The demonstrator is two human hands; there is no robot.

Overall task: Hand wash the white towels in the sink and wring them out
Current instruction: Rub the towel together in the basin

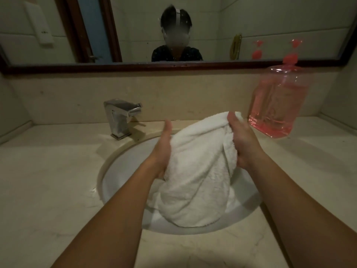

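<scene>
Fingers of the right hand (244, 141) are closed around a gathered upper corner of a white towel (197, 171), thumb on top; the fingers of the left hand (163, 149) are pressed flat and fairly straight against the towel's left side, with their tips hidden behind the cloth, so whether anything is pinched there cannot be told. The towel is held up between both hands above the sink (116, 171), its lower end draped into the bowl and resting on the near side.

As a judgement, the washing seems at an early or middle stage: no running water is seen at the tap (119, 117), no suds are visible, and the cloth looks fluffy rather than twisted, so wringing appears not yet done. Whether the towel is wet cannot be told. Only one towel is clearly made out; a paler fold beneath it may be a second.

The towel is thick, looped terry, soft and bulky, hanging in rounded folds. The sink is a smooth white oval bowl set into a pale, glossy stone counter (48, 180). The tap is angular polished metal. At the right stands a clear plastic bottle (278, 105) of pink liquid with a pump top. A dark-framed mirror (212, 26) runs along the wall behind.
</scene>
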